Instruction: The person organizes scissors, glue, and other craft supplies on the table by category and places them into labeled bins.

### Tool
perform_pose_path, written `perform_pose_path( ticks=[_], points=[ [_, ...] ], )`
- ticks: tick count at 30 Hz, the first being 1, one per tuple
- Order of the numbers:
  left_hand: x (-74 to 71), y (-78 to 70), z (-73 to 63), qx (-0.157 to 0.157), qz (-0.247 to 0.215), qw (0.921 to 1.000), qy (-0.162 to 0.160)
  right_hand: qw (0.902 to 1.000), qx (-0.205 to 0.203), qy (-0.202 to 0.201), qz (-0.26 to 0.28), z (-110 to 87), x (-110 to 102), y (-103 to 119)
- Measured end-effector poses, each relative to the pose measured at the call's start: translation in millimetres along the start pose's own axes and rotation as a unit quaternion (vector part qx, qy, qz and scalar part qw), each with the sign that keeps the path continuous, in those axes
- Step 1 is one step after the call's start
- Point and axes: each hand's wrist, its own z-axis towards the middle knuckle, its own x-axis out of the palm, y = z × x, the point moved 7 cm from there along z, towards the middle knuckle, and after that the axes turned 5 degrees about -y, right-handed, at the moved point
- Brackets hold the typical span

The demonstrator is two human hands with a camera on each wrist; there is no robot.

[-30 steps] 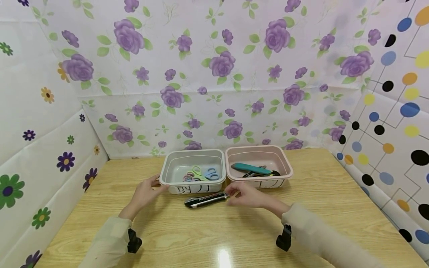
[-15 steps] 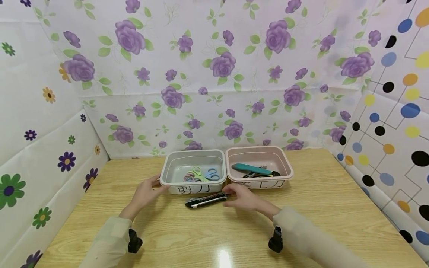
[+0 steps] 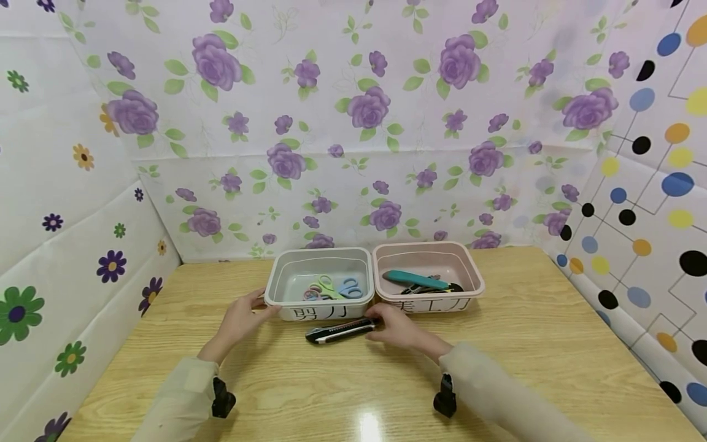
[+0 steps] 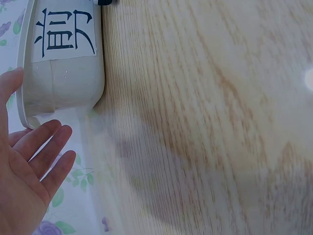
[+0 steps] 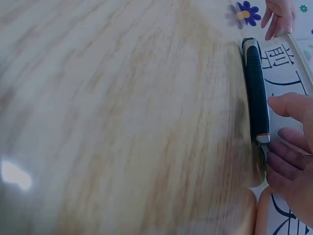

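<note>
My left hand (image 3: 240, 318) is at the left end of a grey plastic bin (image 3: 278, 294); its thumb touches the rim and its fingers (image 4: 57, 178) are loosely extended by the end wall. Inside that bin lie green, pink and blue scissors (image 3: 350, 288). A black and silver utility knife (image 3: 340, 330) lies on the table in front of it. Beside the knife's right end is my right hand (image 3: 399, 328), fingers spread apart. From the right wrist view, the thumb is close to the knife's body (image 5: 257, 93) and the fingertips are by its narrow tip.
A pink bin (image 3: 476, 283) stands against the grey one, holding a teal-handled cutter (image 3: 415, 279) and several dark cutters. Both bins carry white labels with black characters. Behind the wooden table (image 3: 309, 393) hangs a flowered cloth (image 3: 331, 202); patterned sheets flank both sides.
My right hand and forearm have shifted a little left, uncovering more of the pink bin's label. The left hand, both bins and the knife look unmoved.
</note>
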Motion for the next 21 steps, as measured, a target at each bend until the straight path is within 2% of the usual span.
perform_pose_path(
  ticks=[11,17,21],
  points=[
    [0.6,1.2,1.2,0.003,0.008,1.0,-0.002,0.9993,-0.016,0.003,-0.035,3.1,7,3],
    [1.0,2.4,1.5,0.007,0.002,1.0,-0.003,0.9989,-0.031,0.0,-0.035,3.9,8,3],
    [1.1,3.4,0.0,0.007,0.0,1.0,-0.002,0.9995,-0.022,0.005,-0.024,5.4,11,-1]
  ],
)
